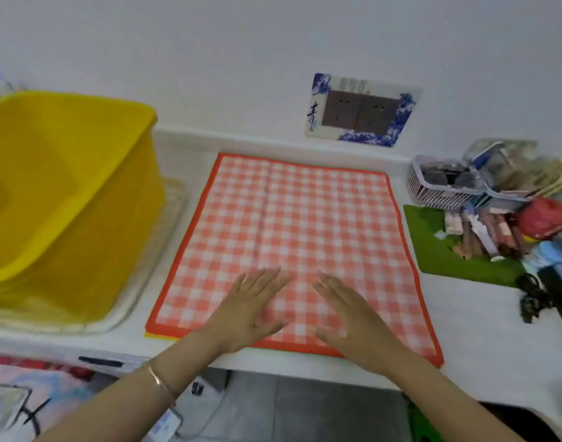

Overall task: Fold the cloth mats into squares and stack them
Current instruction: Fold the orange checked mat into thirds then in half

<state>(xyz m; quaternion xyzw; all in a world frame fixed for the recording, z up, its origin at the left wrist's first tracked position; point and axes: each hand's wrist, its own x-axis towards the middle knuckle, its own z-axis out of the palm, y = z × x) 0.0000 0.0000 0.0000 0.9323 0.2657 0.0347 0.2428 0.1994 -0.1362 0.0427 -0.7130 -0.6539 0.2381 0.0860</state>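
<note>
An orange-and-white checked cloth mat (292,224) with an orange border lies spread flat on the white counter (483,339). A thin yellow edge (160,335) shows under its near left corner. My left hand (251,311) lies flat on the mat's near part, fingers straight and pointing away from me. Beside it, my right hand (353,317) also presses flat on the mat with straight fingers. The two hands are a small gap apart near the mat's front edge. Neither hand grips the cloth.
A large yellow plastic tub (59,199) sits in the sink at the left. At the right are a green mat (432,247) with packets, a white basket (439,183) and assorted clutter. A wall socket panel (362,111) is behind the mat. The counter's front edge is just below my wrists.
</note>
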